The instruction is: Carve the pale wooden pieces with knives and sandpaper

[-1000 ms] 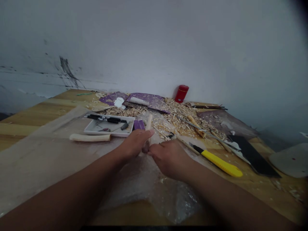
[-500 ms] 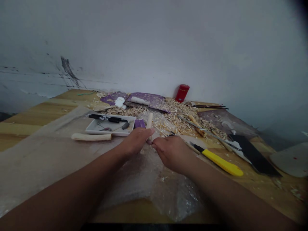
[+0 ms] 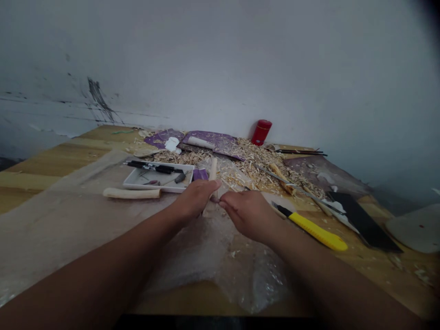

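Snugly, the left grip (image 3: 195,200) clamps a pale wooden rod (image 3: 213,169) above the middle of the surface (image 3: 58,160); the right grip (image 3: 249,216) sits just beside, its closure unclear. Stiff and light-looking, the rod offers its bare upper end.

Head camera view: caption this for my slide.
Left hand holds a pale wooden rod over bubble wrap, right hand beside it.

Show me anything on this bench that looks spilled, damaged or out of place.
Wood shavings are strewn across the far end of the wooden workbench, spilling over the edge of a purple sheet. A black scuff also streaks the white wall, which looks odd on otherwise pale paint.
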{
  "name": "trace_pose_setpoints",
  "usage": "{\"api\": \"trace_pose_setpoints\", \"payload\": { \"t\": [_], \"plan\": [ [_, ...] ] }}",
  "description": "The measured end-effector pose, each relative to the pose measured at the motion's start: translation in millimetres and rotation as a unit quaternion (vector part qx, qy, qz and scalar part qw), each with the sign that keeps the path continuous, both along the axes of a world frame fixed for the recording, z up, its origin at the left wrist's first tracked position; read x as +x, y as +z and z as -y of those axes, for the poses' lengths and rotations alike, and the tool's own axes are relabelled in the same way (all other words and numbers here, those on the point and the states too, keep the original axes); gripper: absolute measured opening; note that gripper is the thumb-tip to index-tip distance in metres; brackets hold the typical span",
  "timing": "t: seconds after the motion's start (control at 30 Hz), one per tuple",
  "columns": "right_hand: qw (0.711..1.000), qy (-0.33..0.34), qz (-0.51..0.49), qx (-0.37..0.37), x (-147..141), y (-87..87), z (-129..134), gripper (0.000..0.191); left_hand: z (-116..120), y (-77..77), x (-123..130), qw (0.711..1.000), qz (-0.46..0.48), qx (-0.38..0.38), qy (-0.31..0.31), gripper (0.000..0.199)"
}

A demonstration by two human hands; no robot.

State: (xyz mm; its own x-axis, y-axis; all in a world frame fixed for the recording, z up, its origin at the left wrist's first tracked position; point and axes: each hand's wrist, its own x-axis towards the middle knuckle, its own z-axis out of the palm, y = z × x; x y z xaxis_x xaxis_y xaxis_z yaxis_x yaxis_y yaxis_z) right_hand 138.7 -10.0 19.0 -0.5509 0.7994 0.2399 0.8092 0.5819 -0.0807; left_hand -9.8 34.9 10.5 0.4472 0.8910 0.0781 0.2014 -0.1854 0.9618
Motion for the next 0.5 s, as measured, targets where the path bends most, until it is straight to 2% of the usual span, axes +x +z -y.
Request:
{"api": "trace_pose_setpoints", "payload": {
  "t": [0.17,0.3,0.43,0.5],
  "plan": [
    [0.997,0.047,-0.012,-0.056,1.3,4.1,0.2,0.020,1.3,1.7,0.5,1.000,-0.018,-0.014,0.000,0.037],
    [1.000,-0.007,-0.012,-0.013,0.5,4.3,0.3,0.020,3.4,5.4,0.0,0.999,-0.033,0.024,0.011,0.036],
    [0.996,0.060,-0.031,-0.062,1.0,2.4,-0.4,0.019,2.4,5.3,-1.6,0.999,-0.046,0.016,0.006,0.036],
    [0.996,0.051,-0.057,-0.054,4.1,0.3,-3.2,0.020,1.1,3.6,-3.1,0.998,-0.047,0.033,0.020,0.036]
  ]
}}
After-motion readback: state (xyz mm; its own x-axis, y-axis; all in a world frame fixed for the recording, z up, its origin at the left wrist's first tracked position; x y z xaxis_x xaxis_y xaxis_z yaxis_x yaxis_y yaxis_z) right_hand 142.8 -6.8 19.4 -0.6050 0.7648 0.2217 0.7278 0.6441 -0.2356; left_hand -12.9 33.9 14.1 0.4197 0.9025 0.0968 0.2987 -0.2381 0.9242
